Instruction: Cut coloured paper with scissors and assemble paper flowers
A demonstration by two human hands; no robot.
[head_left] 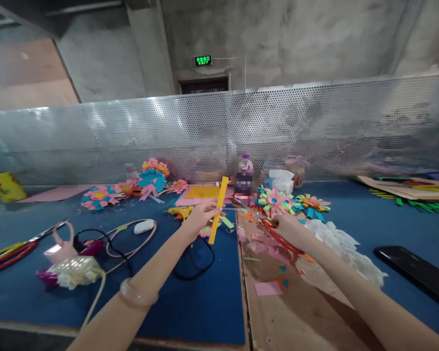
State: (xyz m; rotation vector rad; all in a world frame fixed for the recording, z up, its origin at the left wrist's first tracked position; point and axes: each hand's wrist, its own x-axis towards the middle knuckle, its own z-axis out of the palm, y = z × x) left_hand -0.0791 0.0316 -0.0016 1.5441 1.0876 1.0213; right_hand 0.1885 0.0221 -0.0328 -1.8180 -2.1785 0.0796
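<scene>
Pinched in my left hand [200, 220] is a yellow paper strip [218, 209], held upright and slightly tilted above the table. My right hand [289, 230] grips red-handled scissors [280, 238], whose blades point left toward the strip; a gap lies between blade tips and strip, though the tips are hard to make out. Behind my left hand sits a yellow glue gun [181, 212], partly hidden by it. Beyond the hands, yellow paper [204, 192] lies on pink sheets. A paper flower [276, 201] in pink and green rests just past the scissors.
Pink paper scraps [265, 246] litter the wooden board. At right are crumpled white tissue [346, 248] and a black phone [417, 270]. More paper flowers [100, 196], cables and another pair of scissors [12, 253] occupy the left. A bottle [245, 178] stands before the perforated metal screen [149, 131].
</scene>
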